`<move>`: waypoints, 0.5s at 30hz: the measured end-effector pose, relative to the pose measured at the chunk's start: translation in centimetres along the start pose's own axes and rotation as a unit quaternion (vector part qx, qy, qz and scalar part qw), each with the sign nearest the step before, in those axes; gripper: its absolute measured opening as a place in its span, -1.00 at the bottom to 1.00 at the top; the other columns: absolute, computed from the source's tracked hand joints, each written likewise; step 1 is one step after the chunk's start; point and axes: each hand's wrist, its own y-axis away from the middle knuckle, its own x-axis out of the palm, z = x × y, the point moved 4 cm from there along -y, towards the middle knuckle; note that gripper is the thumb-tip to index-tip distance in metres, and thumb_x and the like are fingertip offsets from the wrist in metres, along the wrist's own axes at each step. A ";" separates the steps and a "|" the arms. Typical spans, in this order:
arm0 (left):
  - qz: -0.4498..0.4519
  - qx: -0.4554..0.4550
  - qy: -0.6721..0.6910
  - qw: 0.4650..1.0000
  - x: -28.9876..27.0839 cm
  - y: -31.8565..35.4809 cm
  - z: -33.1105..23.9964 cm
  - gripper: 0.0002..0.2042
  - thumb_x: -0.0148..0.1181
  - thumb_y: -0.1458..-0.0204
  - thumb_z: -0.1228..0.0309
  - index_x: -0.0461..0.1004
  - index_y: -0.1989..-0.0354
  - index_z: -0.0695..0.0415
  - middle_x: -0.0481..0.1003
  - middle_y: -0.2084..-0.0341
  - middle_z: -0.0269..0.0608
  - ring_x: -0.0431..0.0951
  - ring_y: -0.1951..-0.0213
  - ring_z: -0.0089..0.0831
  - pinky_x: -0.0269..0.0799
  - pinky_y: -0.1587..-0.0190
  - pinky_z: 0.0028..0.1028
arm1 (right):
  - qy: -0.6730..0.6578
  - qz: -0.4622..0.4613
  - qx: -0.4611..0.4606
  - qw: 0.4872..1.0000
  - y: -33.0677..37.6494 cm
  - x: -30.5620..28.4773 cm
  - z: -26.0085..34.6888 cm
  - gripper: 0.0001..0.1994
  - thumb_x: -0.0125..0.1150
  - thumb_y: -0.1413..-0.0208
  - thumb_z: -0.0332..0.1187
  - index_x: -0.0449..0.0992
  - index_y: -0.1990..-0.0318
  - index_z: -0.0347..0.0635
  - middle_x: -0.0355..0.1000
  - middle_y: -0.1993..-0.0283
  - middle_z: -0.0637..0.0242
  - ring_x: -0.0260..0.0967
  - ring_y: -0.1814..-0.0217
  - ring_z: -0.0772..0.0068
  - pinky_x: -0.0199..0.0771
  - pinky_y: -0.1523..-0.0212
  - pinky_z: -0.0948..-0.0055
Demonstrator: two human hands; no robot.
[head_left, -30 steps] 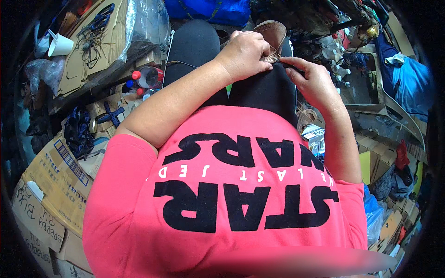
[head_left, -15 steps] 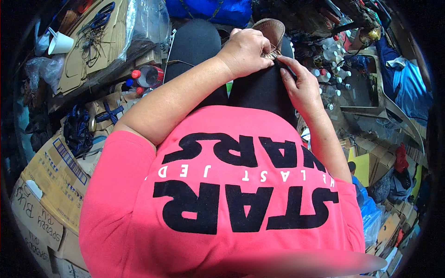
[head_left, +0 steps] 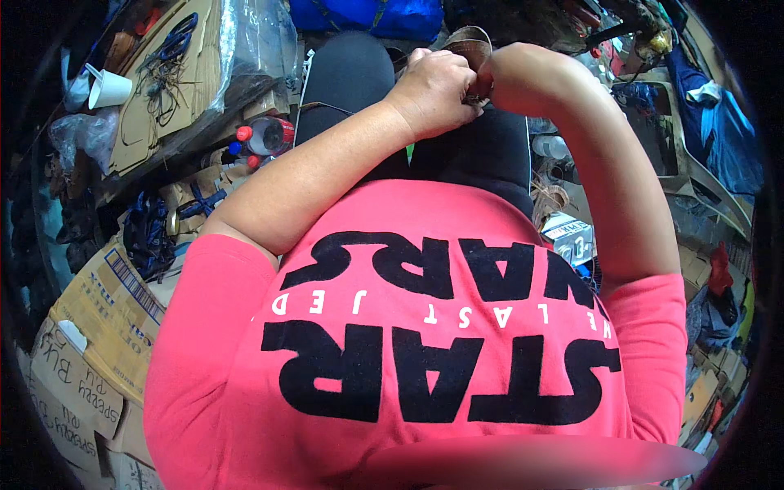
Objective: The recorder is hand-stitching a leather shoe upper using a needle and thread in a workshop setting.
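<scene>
A brown shoe rests over my right knee, its rounded end pointing away from me. My left hand is closed around the near left side of it, fingers curled and thumb pressed down. From the right, my right hand meets the shoe with the wrist bent high and its back toward me. Its fingers are hidden behind that wrist and the shoe's edge, so whatever they hold does not show. Black trousers cover my legs beneath.
On the left are a white cup, flat cardboard pieces, a clear bottle and a printed carton. A blue bag lies beyond my knees. Small white containers and a plastic frame stand at right.
My right hand has turned and its wrist has risen beside the shoe, with the elbow swung outward to the right. My left hand keeps its grip on the shoe.
</scene>
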 end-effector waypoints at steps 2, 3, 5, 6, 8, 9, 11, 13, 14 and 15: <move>0.007 -0.011 -0.010 1.000 0.3 0.0 0.4 -0.80 0.32 0.29 0.23 0.53 0.54 0.06 0.48 0.51 -0.28 0.48 0.30 -0.28 0.28 0.19 -0.29 | 0.003 0.011 -0.064 0.998 -1.8 0.7 -0.8 -0.72 0.08 0.11 -0.39 0.58 0.19 0.02 0.51 0.30 0.13 0.48 0.28 0.12 0.45 0.24 0.26; 0.017 -0.021 -0.017 1.000 0.5 0.0 0.6 -0.80 0.32 0.29 0.23 0.52 0.54 0.06 0.47 0.51 -0.28 0.48 0.30 -0.28 0.28 0.19 -0.30 | 0.004 0.026 -0.125 0.992 -2.1 1.2 -1.3 -0.72 0.10 0.11 -0.39 0.58 0.18 0.01 0.52 0.33 0.15 0.48 0.34 0.18 0.45 0.29 0.29; -0.009 -0.027 -0.010 1.000 0.3 0.7 1.3 -0.81 0.31 0.30 0.24 0.52 0.56 0.05 0.47 0.51 -0.29 0.47 0.31 -0.30 0.28 0.19 -0.29 | -0.256 0.043 -0.015 0.966 -1.1 2.8 -2.5 -0.74 0.12 -0.03 -0.35 0.51 0.09 0.00 0.44 0.48 0.32 0.32 0.53 0.55 0.36 0.47 0.45; -0.022 -0.024 -0.004 0.999 0.2 0.9 1.4 -0.82 0.31 0.29 0.24 0.52 0.57 0.05 0.47 0.51 -0.31 0.47 0.32 -0.31 0.28 0.20 -0.29 | -0.329 0.012 0.002 0.944 -0.2 3.8 -2.6 -0.74 0.11 -0.04 -0.35 0.50 0.08 -0.02 0.48 0.42 0.27 0.39 0.42 0.44 0.39 0.37 0.40; -0.055 -0.019 0.008 0.998 0.1 1.2 1.5 -0.83 0.30 0.26 0.24 0.51 0.59 0.04 0.47 0.52 -0.33 0.47 0.32 -0.34 0.27 0.20 -0.29 | -0.428 -0.095 0.011 0.898 1.8 6.1 -2.0 -0.72 0.10 -0.07 -0.33 0.48 0.04 -0.04 0.51 0.31 0.18 0.46 0.25 0.27 0.41 0.21 0.34; -0.057 -0.019 0.007 0.998 0.1 1.2 1.4 -0.83 0.30 0.26 0.24 0.51 0.59 0.04 0.47 0.52 -0.33 0.47 0.32 -0.34 0.27 0.20 -0.29 | -0.456 -0.170 0.003 0.873 2.4 7.5 -1.8 -0.71 0.09 -0.09 -0.32 0.46 0.01 -0.04 0.50 0.26 0.13 0.47 0.19 0.23 0.40 0.14 0.35; -0.084 -0.008 0.025 0.996 -0.1 1.5 1.1 -0.83 0.31 0.25 0.23 0.51 0.59 0.03 0.47 0.53 -0.32 0.48 0.32 -0.33 0.28 0.21 -0.29 | -0.366 -0.248 -0.025 0.897 3.8 7.8 -0.9 -0.69 0.09 -0.10 -0.32 0.43 -0.03 -0.05 0.44 0.12 -0.01 0.41 0.02 0.03 0.36 0.04 0.32; -0.090 -0.005 0.023 0.996 -0.1 1.4 1.0 -0.82 0.31 0.25 0.23 0.51 0.59 0.04 0.47 0.53 -0.31 0.48 0.32 -0.33 0.28 0.21 -0.29 | -0.326 -0.289 -0.051 0.899 4.6 8.2 -1.0 -0.65 0.06 -0.15 -0.28 0.38 -0.10 -0.04 0.47 0.23 0.09 0.45 0.22 0.24 0.40 0.21 0.41; -0.100 -0.006 0.018 0.995 -0.2 1.2 1.3 -0.82 0.31 0.25 0.23 0.51 0.59 0.04 0.47 0.52 -0.31 0.48 0.32 -0.32 0.28 0.21 -0.29 | -0.325 -0.290 -0.053 0.899 5.4 8.0 -1.4 -0.65 0.06 -0.15 -0.28 0.38 -0.10 -0.04 0.47 0.23 0.09 0.45 0.22 0.24 0.40 0.21 0.41; -0.101 -0.005 0.016 0.995 -0.3 1.2 1.4 -0.82 0.31 0.25 0.23 0.51 0.59 0.04 0.47 0.52 -0.31 0.48 0.32 -0.32 0.28 0.21 -0.29 | -0.522 -0.191 -0.011 0.831 6.4 8.5 -2.1 -0.63 0.05 -0.17 -0.27 0.34 -0.14 -0.04 0.45 0.28 0.20 0.38 0.32 0.41 0.34 0.31 0.51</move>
